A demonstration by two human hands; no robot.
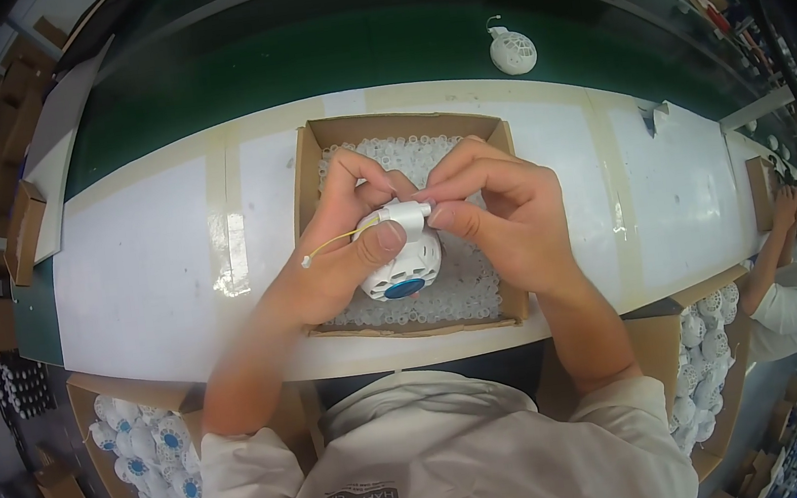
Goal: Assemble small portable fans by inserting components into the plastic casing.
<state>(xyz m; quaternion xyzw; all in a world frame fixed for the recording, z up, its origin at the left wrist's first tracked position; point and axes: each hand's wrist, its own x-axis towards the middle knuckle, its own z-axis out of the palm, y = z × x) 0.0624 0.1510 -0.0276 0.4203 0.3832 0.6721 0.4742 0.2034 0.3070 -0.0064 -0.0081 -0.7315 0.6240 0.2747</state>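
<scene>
Above an open cardboard box, my left hand [339,246] is closed around a white fan head [406,266] with a slotted round housing and a blue centre. A thin yellow wire [333,242] with a small white connector trails from it to the left. The fingers of my right hand [503,206] are pinched together at the end of the fan head's white neck. Whatever small piece they hold there is too hidden to make out. Below both hands, the cardboard box [303,176] holds a heap of small translucent plastic rings [468,285].
Another white fan head [514,53] lies on the green belt [316,60] beyond the white tabletop [149,240]. Boxes of white fan parts stand at my left [146,459] and right [702,371]. A co-worker [792,290] sits farther right.
</scene>
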